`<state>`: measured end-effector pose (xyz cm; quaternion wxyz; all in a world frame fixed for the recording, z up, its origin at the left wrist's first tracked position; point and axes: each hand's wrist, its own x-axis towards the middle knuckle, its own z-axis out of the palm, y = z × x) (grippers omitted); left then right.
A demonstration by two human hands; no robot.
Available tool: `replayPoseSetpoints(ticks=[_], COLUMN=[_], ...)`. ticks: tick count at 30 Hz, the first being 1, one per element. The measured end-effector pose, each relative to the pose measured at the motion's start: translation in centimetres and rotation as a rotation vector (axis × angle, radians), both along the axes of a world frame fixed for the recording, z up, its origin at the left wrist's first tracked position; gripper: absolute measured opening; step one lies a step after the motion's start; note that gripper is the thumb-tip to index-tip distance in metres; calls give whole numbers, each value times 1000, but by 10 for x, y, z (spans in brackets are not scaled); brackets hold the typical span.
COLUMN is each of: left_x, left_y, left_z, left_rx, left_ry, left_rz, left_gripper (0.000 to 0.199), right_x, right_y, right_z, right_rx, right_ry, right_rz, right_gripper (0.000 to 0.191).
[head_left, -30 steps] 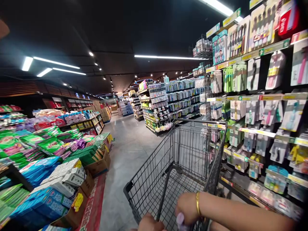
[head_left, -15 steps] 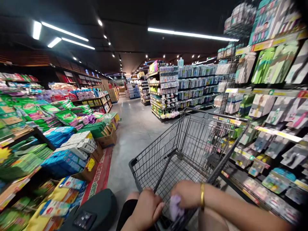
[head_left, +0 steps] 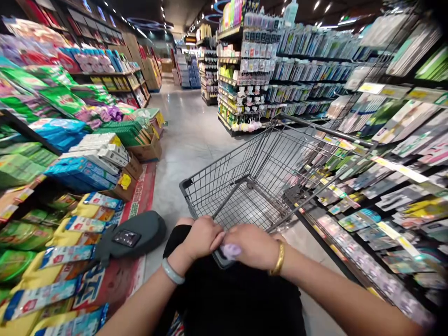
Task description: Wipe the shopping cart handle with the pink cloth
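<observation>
A dark grey wire shopping cart (head_left: 224,179) stands in front of me, its basket tilted in view. My left hand (head_left: 203,237), with a pale bangle at the wrist, is closed round the near end of the cart, by its handle. Just beside it, my right hand (head_left: 255,247) is closed at the same handle, a gold bangle on its wrist. A soft, crumpled purple item (head_left: 231,252) pokes out from under the right hand's fingers; its kind cannot be made out. Most of the handle is hidden by the hands.
A dark grey bag (head_left: 150,229) with a small black device on it hangs at my left. Stacked packets and boxes (head_left: 84,172) line the left side above a red mat (head_left: 138,205). Shelves of hanging goods (head_left: 402,182) run close along the right. Grey floor (head_left: 185,126) leads ahead.
The view has tipped downward, showing more of my arms and body. My right hand has settled on the handle close to the left, with the purple item under it.
</observation>
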<state>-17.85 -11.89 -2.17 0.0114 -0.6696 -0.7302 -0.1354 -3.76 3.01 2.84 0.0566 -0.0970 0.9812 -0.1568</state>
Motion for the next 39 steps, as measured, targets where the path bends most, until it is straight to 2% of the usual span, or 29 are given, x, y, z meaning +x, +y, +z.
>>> replayPoseSetpoints(ticks=[2, 5, 7, 9, 10, 13, 15, 17, 19, 21, 23, 25, 29, 31, 32, 34, 35, 37, 39], left_x=[1, 3, 4, 4, 4, 4, 4, 4, 3, 3, 4, 10, 34, 49, 55, 64, 68, 74, 77], left_y=[1, 3, 3, 3, 2, 0, 0, 1, 2, 3, 3, 3, 7, 12, 15, 24, 28, 36, 43], left_z=[3, 4, 3, 2, 1, -1, -1, 0, 1, 3, 7, 13, 22, 26, 27, 30, 31, 32, 31], left_rx=[9, 42, 65, 78, 82, 81, 67, 45, 30, 15, -14, -45, -71, -87, -98, -134, -157, -210, -265], left_ry=[-7, -25, -36, -37, -35, -35, -40, -43, -42, -38, -31, -44, -139, -169, -177, -182, -175, -148, -124], left_rz=[-5, -19, -27, -29, -29, -27, -26, -29, -33, -32, -13, 6, -1, -2, -2, -5, -5, -2, 6], left_gripper=[50, 50, 50, 49, 49, 47, 46, 46, 47, 48, 51, 54, 57, 61, 63, 67, 69, 70, 69], right_x=[9, 23, 28, 31, 32, 38, 46, 55, 64, 72, 76, 80, 90, 95, 96, 95, 93, 89, 86], right_y=[42, 122, 142, 119, 95, 13, -15, -5, 28, 62, 72, 53, -19, -29, -21, 13, 35, 73, 85], right_z=[2, 7, 8, 3, -2, -23, -36, -46, -52, -53, -54, -61, -96, -110, -112, -109, -105, -95, -90], right_rx=[86, 317, 389, 309, 202, -103, -173, -161, -99, -41, -25, -58, -76, -19, 9, 38, 13, -83, -235], right_ry=[-90, -199, -168, -66, -2, 238, 416, 588, 709, 739, 769, 841, 898, 879, 874, 885, 907, 918, 835], right_rz=[-122, -450, -601, -609, -549, -176, -138, -230, -397, -595, -761, -789, -567, -543, -568, -720, -864, -1212, -1424], right_gripper=[17, 14, 17, 19, 21, 18, 23, 27, 26, 22, 19, 21, 29, 28, 24, 11, 10, 19, 29])
